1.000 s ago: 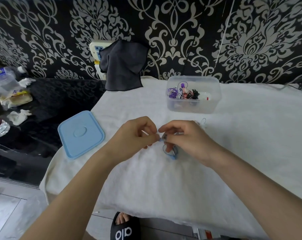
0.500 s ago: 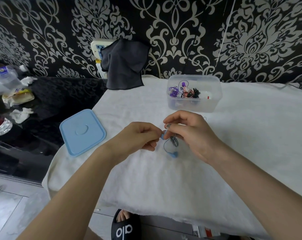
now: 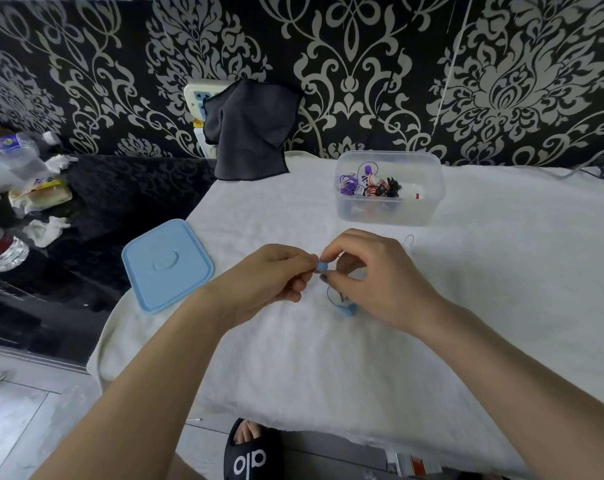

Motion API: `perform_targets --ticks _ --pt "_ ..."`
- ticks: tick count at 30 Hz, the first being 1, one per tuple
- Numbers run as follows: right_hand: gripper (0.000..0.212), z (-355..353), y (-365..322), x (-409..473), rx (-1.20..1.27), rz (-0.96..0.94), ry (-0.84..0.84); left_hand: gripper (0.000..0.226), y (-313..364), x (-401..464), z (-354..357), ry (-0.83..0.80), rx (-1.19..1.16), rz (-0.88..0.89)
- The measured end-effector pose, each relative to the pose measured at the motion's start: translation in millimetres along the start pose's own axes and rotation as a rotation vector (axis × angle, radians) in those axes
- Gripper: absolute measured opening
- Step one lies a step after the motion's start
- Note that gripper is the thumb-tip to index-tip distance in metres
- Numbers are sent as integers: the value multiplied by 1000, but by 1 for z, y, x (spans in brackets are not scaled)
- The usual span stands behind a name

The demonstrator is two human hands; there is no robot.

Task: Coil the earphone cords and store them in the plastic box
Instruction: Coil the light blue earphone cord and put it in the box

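A blue earphone [image 3: 347, 308] with a thin cord hangs just under my hands, over the white cloth. My left hand [image 3: 274, 277] pinches a small blue piece of the earphone [image 3: 322, 266] at its fingertips. My right hand [image 3: 369, 271] pinches the same earphone cord from the other side, fingers curled; a loop of cord drops below it. The clear plastic box [image 3: 390, 211] stands open behind my hands and holds several coiled earphones, purple, red-white and black. A thin pale cord [image 3: 410, 241] lies on the cloth right of my right hand.
The light blue box lid [image 3: 167, 265] lies at the cloth's left edge. A dark grey cloth [image 3: 250, 133] hangs over a power strip at the wall. Bottles, tissues and wrapped food [image 3: 23, 188] clutter the black counter at left. A black slipper [image 3: 250, 452] shows below the table [image 3: 501, 306].
Both hands stay together at the same spot, working the blue earphone. My right hand's fingers have shifted on the cord and the hanging loop with the blue earbud has swung slightly.
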State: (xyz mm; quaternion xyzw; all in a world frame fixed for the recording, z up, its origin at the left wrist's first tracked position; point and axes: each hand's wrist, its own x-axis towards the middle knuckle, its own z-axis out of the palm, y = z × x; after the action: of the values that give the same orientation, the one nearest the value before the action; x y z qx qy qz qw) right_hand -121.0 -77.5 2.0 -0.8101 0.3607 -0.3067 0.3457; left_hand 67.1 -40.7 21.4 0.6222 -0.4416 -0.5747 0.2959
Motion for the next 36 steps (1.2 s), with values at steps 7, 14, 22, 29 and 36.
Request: perform_targets --ticks 7,14,22,29,36 --pt "6 0 -5 3 318 293 46 24 2 -2 -5 31 -17 39" --pt "10 -6 -9 6 618 400 98 19 2 -5 -5 64 -33 140" --pt "12 -6 -10 6 657 382 84 9 5 -7 -2 121 -47 258" --pt "10 -4 -9 7 674 382 92 5 7 -7 1 153 -61 322" --pt "10 -5 -10 7 685 377 109 7 8 -6 5 166 -36 357"
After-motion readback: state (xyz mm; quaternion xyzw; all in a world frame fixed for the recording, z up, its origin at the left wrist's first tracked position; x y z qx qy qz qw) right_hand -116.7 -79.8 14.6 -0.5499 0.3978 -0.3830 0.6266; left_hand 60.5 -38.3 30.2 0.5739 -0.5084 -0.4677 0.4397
